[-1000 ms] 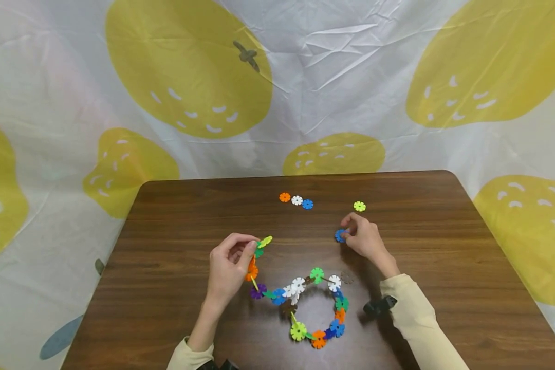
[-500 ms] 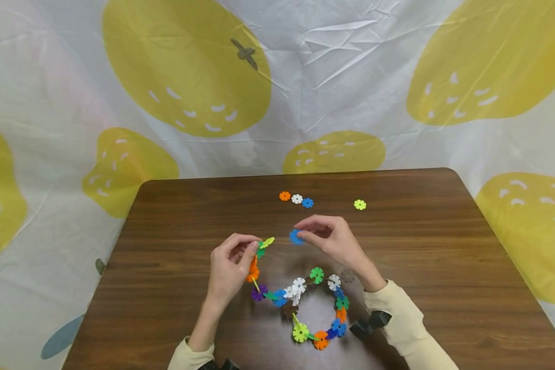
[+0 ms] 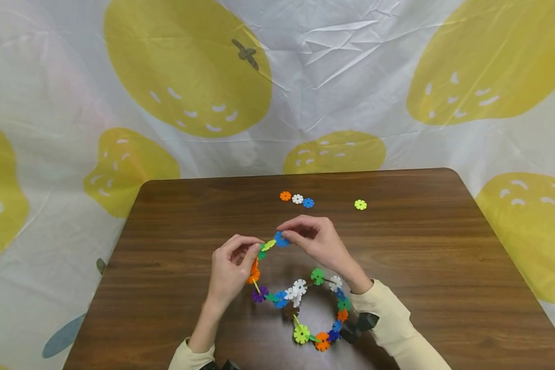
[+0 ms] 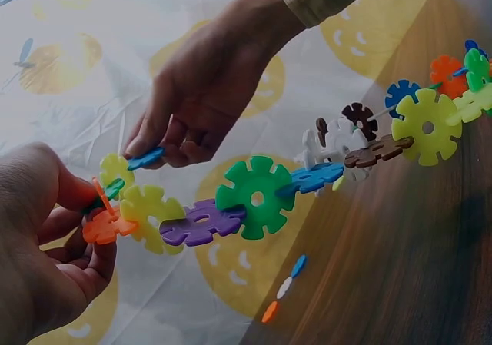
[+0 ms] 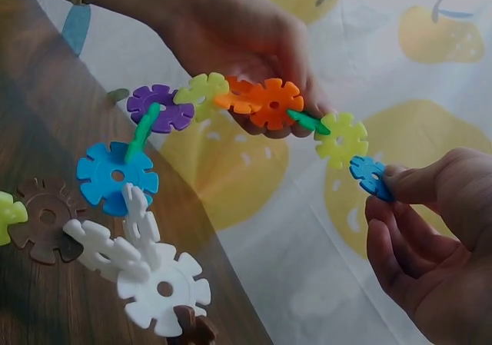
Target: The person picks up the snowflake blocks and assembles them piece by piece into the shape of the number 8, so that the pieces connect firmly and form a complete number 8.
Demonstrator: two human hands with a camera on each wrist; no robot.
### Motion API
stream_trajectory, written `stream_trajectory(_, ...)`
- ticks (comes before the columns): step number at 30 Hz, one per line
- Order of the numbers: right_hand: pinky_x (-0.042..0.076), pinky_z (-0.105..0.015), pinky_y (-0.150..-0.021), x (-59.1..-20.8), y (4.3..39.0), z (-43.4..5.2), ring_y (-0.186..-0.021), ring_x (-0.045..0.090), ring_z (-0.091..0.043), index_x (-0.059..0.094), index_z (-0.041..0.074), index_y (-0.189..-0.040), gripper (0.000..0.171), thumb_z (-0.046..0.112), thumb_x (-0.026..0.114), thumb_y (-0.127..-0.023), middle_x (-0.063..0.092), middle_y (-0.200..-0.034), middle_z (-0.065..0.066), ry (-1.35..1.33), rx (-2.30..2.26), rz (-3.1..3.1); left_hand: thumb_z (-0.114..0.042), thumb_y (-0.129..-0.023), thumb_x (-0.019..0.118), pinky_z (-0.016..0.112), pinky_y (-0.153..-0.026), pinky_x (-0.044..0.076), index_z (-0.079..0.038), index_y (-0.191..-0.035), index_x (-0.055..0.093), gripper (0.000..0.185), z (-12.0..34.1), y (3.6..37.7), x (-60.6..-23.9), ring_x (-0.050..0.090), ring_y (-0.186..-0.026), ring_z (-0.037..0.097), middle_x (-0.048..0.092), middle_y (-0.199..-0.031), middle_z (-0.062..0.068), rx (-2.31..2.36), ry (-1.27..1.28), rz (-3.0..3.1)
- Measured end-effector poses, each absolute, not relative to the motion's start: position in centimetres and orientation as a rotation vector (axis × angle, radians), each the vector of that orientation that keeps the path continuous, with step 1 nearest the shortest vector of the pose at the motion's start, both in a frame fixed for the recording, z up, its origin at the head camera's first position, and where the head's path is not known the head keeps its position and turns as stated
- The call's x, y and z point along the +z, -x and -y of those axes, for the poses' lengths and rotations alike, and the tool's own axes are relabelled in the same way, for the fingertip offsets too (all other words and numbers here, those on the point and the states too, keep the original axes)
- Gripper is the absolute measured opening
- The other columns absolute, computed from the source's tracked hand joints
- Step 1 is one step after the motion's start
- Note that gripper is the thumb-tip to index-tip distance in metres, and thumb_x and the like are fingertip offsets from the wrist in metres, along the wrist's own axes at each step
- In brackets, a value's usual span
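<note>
A chain of coloured snowflake discs [image 3: 300,308] curls on the brown table [image 3: 176,257], one end lifted. My left hand [image 3: 233,264] pinches that raised end at the orange and green discs [image 5: 265,103], with a yellow-green disc [image 3: 268,245] at the tip. My right hand [image 3: 312,239] pinches a loose blue disc [image 3: 281,239] and holds it against the yellow-green tip. The left wrist view shows the blue disc [image 4: 146,159] edge-on beside the yellow-green disc [image 4: 115,167]. In the right wrist view the blue disc [image 5: 370,176] touches the yellow-green disc [image 5: 342,139].
Orange [image 3: 284,196], white [image 3: 297,199] and blue [image 3: 308,202] loose discs lie in a row at the table's far side. A single yellow-green disc [image 3: 360,204] lies to their right. A fruit-print cloth [image 3: 277,77] hangs behind the table.
My right hand lifted a blue disc from the table's right and carried it left to the chain's raised tip. My left hand stayed holding the chain end.
</note>
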State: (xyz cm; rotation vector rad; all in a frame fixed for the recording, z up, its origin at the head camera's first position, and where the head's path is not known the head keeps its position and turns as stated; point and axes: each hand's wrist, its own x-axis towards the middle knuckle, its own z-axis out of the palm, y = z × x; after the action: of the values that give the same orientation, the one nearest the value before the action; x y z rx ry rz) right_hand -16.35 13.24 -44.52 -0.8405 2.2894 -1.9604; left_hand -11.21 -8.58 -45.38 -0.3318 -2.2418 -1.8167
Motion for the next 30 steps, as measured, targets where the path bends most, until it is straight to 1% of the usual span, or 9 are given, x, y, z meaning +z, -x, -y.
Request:
stream_trajectory(7, 0.056, -0.023, -0.064, -44.6, 16.1, -12.8, -0.077, 0.069, -0.013, 0.076, 0.001, -0.106, 0.014, 0.003, 0.068, -0.095, 0.076, -0.097, -0.014, 0.873, -1.979, -2.289, -0.006, -0.094, 0.071, 0.017, -0.065, 0.054, -0.003, -0.095, 0.076, 0.005, 8.6, 11.1, -45.4, 0.060, -0.072, 0.011, 0.069, -0.088, 0.010, -1.782, 0.324, 2.242)
stream_trajectory(12, 0.058, -0.025, -0.064, -44.9, 15.8, -12.4, -0.074, 0.070, -0.017, 0.077, 0.001, -0.104, 0.013, 0.003, 0.070, -0.093, 0.076, -0.094, -0.013, 0.840, -2.019, -2.305, -0.001, -0.091, 0.073, 0.015, -0.063, 0.053, -0.002, -0.091, 0.076, 0.003, 8.3, 11.0, -45.6, 0.059, -0.070, 0.009, 0.069, -0.085, 0.011, -1.748, 0.313, 2.185)
stream_trajectory(15, 0.060, -0.028, -0.066, -45.0, 15.7, -12.2, -0.074, 0.070, -0.013, 0.078, 0.001, -0.103, 0.013, 0.003, 0.071, -0.093, 0.076, -0.093, -0.012, 0.832, -2.031, -2.316, 0.003, -0.089, 0.073, 0.014, -0.061, 0.052, -0.001, -0.090, 0.076, 0.006, 8.1, 10.9, -45.8, 0.059, -0.068, 0.008, 0.070, -0.084, 0.012, -1.748, 0.289, 2.141)
stream_trajectory(18, 0.059, -0.025, -0.065, -45.1, 15.6, -12.1, -0.073, 0.069, -0.009, 0.078, 0.002, -0.102, 0.012, 0.003, 0.072, -0.092, 0.076, -0.091, -0.011, 0.838, -2.029, -2.334, 0.006, -0.088, 0.073, 0.013, -0.061, 0.052, -0.001, -0.088, 0.076, 0.008, 7.8, 10.8, -46.2, 0.059, -0.067, 0.007, 0.071, -0.084, 0.013, -1.756, 0.256, 2.114)
stream_trajectory(21, 0.055, -0.021, -0.061, -45.2, 15.7, -11.9, -0.070, 0.066, -0.006, 0.079, 0.004, -0.100, 0.010, 0.004, 0.072, -0.092, 0.076, -0.088, -0.010, 0.854, -1.992, -2.366, 0.008, -0.086, 0.073, 0.013, -0.060, 0.052, -0.001, -0.087, 0.076, 0.010, 7.5, 10.6, -46.5, 0.059, -0.065, 0.007, 0.071, -0.083, 0.014, -1.755, 0.227, 2.106)
stream_trajectory(23, 0.052, -0.020, -0.059, -45.2, 15.7, -11.9, -0.069, 0.064, -0.005, 0.079, 0.004, -0.099, 0.010, 0.005, 0.072, -0.092, 0.075, -0.087, -0.010, 0.861, -1.960, -2.381, 0.008, -0.086, 0.074, 0.013, -0.059, 0.051, -0.002, -0.086, 0.076, 0.010, 7.4, 10.5, -46.6, 0.059, -0.065, 0.007, 0.071, -0.082, 0.013, -1.747, 0.215, 2.116)
stream_trajectory(26, 0.051, -0.020, -0.058, -45.4, 15.6, -11.8, -0.069, 0.064, -0.006, 0.080, 0.005, -0.099, 0.010, 0.008, 0.073, -0.093, 0.075, -0.087, -0.009, 0.842, -1.920, -2.384, 0.007, -0.086, 0.074, 0.014, -0.059, 0.052, -0.002, -0.086, 0.076, 0.009, 7.5, 10.3, -46.8, 0.059, -0.064, 0.007, 0.071, -0.082, 0.012, -1.744, 0.213, 2.139)
stream_trajectory(30, 0.053, -0.021, -0.060, -45.7, 15.6, -11.9, -0.070, 0.068, -0.009, 0.079, 0.005, -0.100, 0.010, 0.008, 0.073, -0.092, 0.077, -0.090, -0.008, 0.768, -1.922, -2.352, 0.003, -0.088, 0.074, 0.015, -0.059, 0.052, 0.000, -0.089, 0.076, 0.004, 8.0, 10.4, -46.9, 0.059, -0.065, 0.007, 0.071, -0.084, 0.013, -1.774, 0.261, 2.183)
